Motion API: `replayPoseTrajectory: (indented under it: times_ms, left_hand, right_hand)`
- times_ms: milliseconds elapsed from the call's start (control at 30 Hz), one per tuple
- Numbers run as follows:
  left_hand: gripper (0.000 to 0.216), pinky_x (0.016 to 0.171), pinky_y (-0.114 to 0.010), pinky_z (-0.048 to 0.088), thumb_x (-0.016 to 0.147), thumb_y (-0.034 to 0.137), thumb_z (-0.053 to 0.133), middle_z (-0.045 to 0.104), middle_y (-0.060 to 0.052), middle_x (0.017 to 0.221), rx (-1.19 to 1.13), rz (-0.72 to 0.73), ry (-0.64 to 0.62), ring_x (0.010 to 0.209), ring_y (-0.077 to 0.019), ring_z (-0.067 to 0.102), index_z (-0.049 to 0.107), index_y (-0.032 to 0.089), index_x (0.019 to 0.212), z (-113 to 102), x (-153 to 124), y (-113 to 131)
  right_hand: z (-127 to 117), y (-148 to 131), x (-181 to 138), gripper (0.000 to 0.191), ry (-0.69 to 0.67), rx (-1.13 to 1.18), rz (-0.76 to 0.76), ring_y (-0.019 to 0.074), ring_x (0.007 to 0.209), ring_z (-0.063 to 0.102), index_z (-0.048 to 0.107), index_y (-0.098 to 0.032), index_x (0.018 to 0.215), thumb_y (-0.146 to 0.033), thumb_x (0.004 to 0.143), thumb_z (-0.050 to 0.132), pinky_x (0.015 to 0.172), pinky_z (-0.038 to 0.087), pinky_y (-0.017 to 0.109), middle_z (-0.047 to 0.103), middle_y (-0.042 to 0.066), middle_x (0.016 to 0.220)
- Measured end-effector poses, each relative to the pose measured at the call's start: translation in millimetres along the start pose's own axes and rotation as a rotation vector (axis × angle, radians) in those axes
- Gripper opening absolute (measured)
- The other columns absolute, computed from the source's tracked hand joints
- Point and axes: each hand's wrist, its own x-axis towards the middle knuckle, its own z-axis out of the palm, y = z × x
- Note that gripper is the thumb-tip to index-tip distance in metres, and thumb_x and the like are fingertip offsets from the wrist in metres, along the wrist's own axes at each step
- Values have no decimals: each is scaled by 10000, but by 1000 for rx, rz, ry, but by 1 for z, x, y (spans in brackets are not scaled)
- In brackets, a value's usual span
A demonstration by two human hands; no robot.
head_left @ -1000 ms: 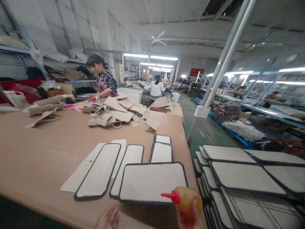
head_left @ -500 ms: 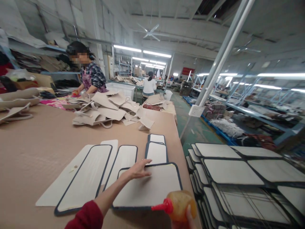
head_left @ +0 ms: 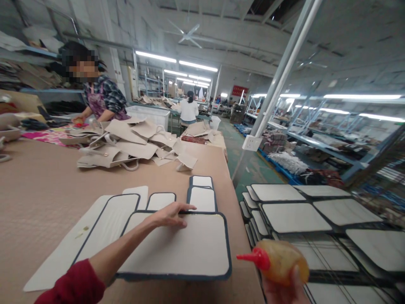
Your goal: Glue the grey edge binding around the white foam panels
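Note:
A wide off-white panel point(head_left: 186, 249) with a dark blue border lies before me on the brown table. My left hand point(head_left: 172, 214) rests at its far edge, fingers stretched out and thumb on the pale face. In my right hand point(head_left: 289, 283) is a squeeze bottle point(head_left: 281, 261) of amber liquid, its red nozzle pointing left, off the panel's right side. A long bordered panel point(head_left: 107, 223) and a plain pale sheet point(head_left: 63, 249) lie to the left, partly covered. Beyond my left hand are smaller bordered panels point(head_left: 202, 198), overlapping.
Stacked bordered panels point(head_left: 294, 216) stand right of the table point(head_left: 152, 175). Beige bag pieces point(head_left: 136, 141) are heaped at the far side. A co-worker point(head_left: 103, 99) works at the left. A slanted metal post point(head_left: 274, 84) with a socket box rises past the table's right edge.
The bottle in my right hand has moved right, away from the panel. The wide panel now covers more of the panels to its left, with my left hand still on it. The view has shifted.

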Motion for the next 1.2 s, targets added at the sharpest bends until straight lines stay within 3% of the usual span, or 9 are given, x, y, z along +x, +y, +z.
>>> replayPoseTrajectory:
  times_ms: [167, 267, 400, 567, 767, 867, 1100, 1200]
  left_hand:
    - [475, 891, -269, 453, 584, 134, 708, 760, 40, 1010, 124, 30, -234, 1001, -265, 654, 763, 261, 1038, -15, -17, 36]
    - [418, 782, -232, 456, 600, 196, 730, 750, 53, 917, 169, 62, -328, 893, -231, 643, 770, 244, 1012, -21, -25, 55]
    - [399, 726, -226, 462, 567, 260, 793, 727, 55, 819, 138, 97, -374, 802, -205, 627, 779, 230, 965, -24, -32, 74]
    - [424, 762, -237, 467, 621, 278, 785, 736, 30, 905, 154, 89, -418, 869, -228, 627, 767, 220, 1041, -21, -41, 92]
    - [431, 792, -255, 473, 644, 310, 764, 741, 23, 930, 168, 58, -446, 915, -255, 622, 762, 229, 1067, -19, -51, 110]
    - [412, 753, -246, 473, 653, 301, 761, 737, 16, 918, 194, 83, -461, 891, -248, 619, 766, 219, 1057, -19, -53, 114]
    - [375, 739, -237, 466, 678, 310, 762, 735, -9, 939, 190, 142, -463, 868, -240, 602, 771, 213, 1040, -20, -52, 118]
    - [414, 703, -213, 451, 680, 342, 780, 718, -19, 914, 184, 175, -538, 825, -206, 583, 756, 182, 1061, -22, -47, 114]
  right_hand:
    - [44, -47, 10, 658, 58, 9, -250, 162, 904, 664, 684, -303, 1098, -432, 492, 907, 722, 566, 262, 713, -48, 1077]
    - [53, -58, 8, 662, 15, -63, -379, 177, 833, 659, 696, -265, 1052, -390, 442, 921, 721, 544, 294, 724, -24, 973]
    - [46, -66, 7, 670, -72, -197, -493, 199, 739, 662, 675, -225, 1066, -392, 462, 913, 707, 526, 321, 718, 5, 793]
    - [37, -77, 6, 647, -134, -247, -549, 179, 716, 657, 669, -186, 1050, -357, 473, 907, 694, 535, 266, 708, 14, 771]
    - [36, -90, -4, 831, -223, -283, -518, 271, 862, 689, 598, -183, 1222, -375, 474, 903, 739, 563, 339, 708, 124, 1047]
    - [33, -92, -6, 896, -228, -315, -507, 311, 918, 682, 563, -168, 1274, -398, 476, 898, 762, 566, 376, 690, 163, 1099]
    - [31, -94, -11, 982, -204, -285, -466, 285, 872, 696, 543, -192, 1308, -419, 427, 913, 674, 586, 313, 691, 146, 1112]
    - [33, -95, -12, 948, -238, -289, -487, 297, 902, 694, 546, -199, 1304, -407, 453, 909, 630, 592, 301, 695, 152, 1106]
